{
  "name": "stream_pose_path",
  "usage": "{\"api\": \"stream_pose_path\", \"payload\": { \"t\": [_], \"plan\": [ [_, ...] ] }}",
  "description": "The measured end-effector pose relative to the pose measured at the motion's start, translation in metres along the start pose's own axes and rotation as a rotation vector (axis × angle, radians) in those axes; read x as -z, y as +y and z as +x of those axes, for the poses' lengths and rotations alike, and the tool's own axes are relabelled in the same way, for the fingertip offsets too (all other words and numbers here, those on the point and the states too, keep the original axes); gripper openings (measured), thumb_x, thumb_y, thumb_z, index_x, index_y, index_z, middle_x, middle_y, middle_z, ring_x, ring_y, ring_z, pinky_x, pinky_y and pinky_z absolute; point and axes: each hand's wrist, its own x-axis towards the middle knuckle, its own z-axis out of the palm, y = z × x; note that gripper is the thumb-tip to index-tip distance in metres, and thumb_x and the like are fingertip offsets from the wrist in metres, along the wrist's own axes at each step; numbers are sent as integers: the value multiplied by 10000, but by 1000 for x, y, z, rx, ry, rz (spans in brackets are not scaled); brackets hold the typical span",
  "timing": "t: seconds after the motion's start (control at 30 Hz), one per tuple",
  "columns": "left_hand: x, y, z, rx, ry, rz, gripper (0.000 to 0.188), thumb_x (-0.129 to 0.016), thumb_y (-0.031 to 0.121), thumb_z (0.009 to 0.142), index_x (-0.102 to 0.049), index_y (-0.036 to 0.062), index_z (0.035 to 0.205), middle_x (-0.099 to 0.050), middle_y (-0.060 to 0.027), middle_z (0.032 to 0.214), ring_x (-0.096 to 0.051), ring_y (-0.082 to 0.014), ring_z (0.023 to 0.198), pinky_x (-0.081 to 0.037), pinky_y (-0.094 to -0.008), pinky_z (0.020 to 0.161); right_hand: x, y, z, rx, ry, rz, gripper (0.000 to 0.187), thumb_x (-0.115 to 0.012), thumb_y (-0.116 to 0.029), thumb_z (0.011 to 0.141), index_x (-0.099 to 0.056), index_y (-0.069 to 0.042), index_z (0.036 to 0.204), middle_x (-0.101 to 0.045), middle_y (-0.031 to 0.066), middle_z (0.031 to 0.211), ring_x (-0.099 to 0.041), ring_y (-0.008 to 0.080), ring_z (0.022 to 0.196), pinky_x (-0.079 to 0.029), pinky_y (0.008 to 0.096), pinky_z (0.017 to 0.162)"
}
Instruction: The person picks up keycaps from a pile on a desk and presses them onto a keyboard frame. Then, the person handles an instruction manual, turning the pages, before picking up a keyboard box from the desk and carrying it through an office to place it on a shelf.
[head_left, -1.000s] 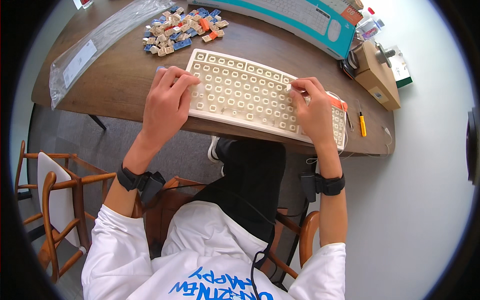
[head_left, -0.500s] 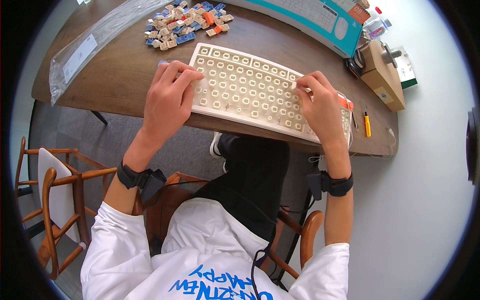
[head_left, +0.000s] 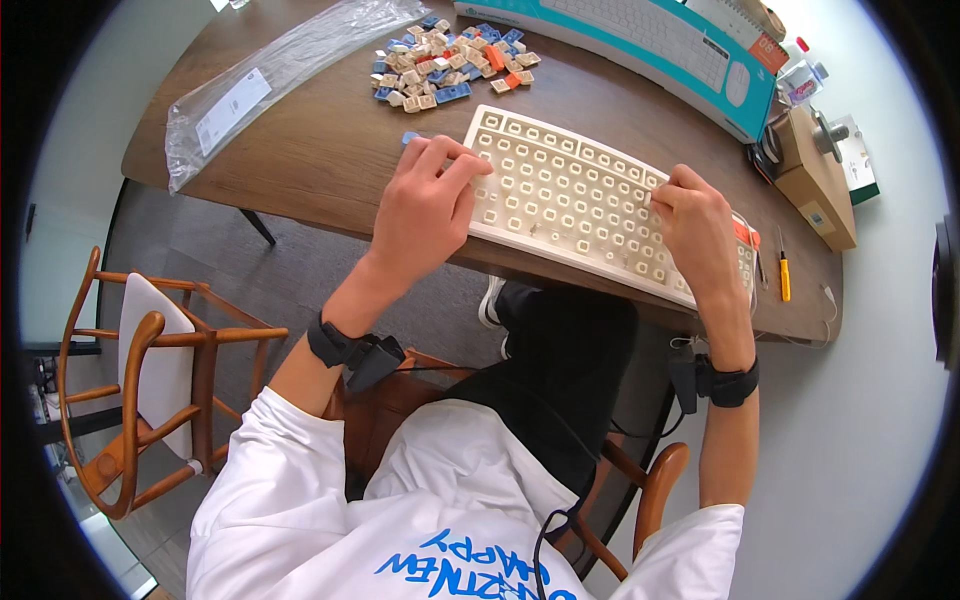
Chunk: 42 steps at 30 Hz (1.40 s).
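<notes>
A cream keyboard (head_left: pixel 560 190), its key stems bare of keycaps, lies slantwise on the table in front of me. My left hand (head_left: pixel 425 200) grips its left end, with curled fingers and the index fingertip over the top edge of the keys. A small blue keycap (head_left: pixel 410 138) shows just behind those knuckles. Over the right part of the keyboard, my right hand (head_left: pixel 695 225) has thumb and fingers pinched together at the key stems. Whatever lies between those fingertips is hidden. An orange piece (head_left: pixel 745 232) shows at the keyboard's right end, beside my right wrist.
Behind the keyboard lies a heap of loose keycaps (head_left: pixel 450 65) in beige, blue and orange. A clear plastic sleeve (head_left: pixel 235 110) is left of it. A teal-and-white box (head_left: pixel 650 60), a cardboard box (head_left: pixel 815 180) and a yellow-handled screwdriver (head_left: pixel 785 278) occupy the right side.
The whole scene has shifted rightward in view. My left hand keeps its place on the keyboard's left end. The right hand's fingers look more tightly closed over nearly the same spot.
</notes>
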Motion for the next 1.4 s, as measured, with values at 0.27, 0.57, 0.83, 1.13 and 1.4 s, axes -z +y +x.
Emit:
{"api": "stream_pose_path", "payload": {
  "t": [0.27,0.57,0.83,1.13,1.4],
  "plan": [
    [22,-21,0,221,163,-60,291,-590,-63,843,-641,57,1103,-594,-96,1109,-590,-240,1007,-493,-338,810,1,-13,-27,-45,45,100,204,-611,-4,876,-680,51,1061,-634,153,1088,-633,337,966,-504,392,847],
    [28,-47,-5,382,12,94,337,-643,1,825,-638,62,1156,-607,-100,1130,-576,-264,1048,-482,-371,909,-19,-17,-63,-42,163,117,417,-606,-34,922,-555,15,1333,-560,135,1346,-532,324,1205,-442,403,1013],
    [27,-43,-2,383,-4,101,313,-655,17,825,-653,65,1134,-630,-97,1086,-573,-275,1044,-463,-373,918,-24,-18,-64,-47,229,77,383,-607,-41,918,-573,10,1296,-574,110,1324,-544,311,1184,-457,394,997],
    [12,-38,68,64,-139,174,243,-653,112,867,-667,61,1104,-639,-135,1119,-589,-302,1080,-468,-419,923,-31,-16,-66,-25,288,-19,370,-589,-55,921,-579,1,1287,-586,116,1296,-567,303,1148,-475,391,981],
    [-44,-74,138,-10,-421,364,293,-661,223,880,-669,68,1128,-659,-180,1074,-612,-362,1065,-474,-428,953,-34,-15,-67,-33,310,-9,370,-588,-55,908,-588,6,1273,-593,121,1284,-579,306,1139,-486,397,962]
  ]
}}
